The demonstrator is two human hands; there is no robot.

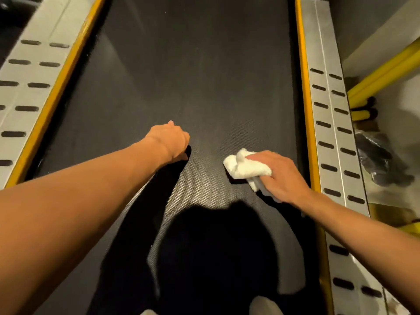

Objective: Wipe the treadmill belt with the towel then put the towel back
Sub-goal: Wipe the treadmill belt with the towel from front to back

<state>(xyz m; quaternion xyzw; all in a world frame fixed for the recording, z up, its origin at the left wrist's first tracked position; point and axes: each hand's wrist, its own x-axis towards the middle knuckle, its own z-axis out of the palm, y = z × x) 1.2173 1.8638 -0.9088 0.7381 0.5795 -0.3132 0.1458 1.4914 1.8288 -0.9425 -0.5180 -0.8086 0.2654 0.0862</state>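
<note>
The right grip [280,176] grasps the white towel [246,167], fingers curled over the bunched cloth and pressing it flat onto the treadmill belt [204,71]. The left grip [173,142] is clenched, holds nothing that I can see, and is propped knuckles-down on the belt, well apart from the towel.

The towel sticks out from the right fingers toward the belt's midline, so it lies between the two grips, on the right half and near the right side rail [328,123]. The belt's long axis runs straight away from the person, and most of its length lies ahead of the towel; the coming strokes, I judge, must push forward along that axis (or sweep across toward the left side rail [31,71]). The right grip, already on the cloth, is the one to do it.

Count: one towel, one belt, two grips, two side rails. Where the towel goes back is not in view.
</note>
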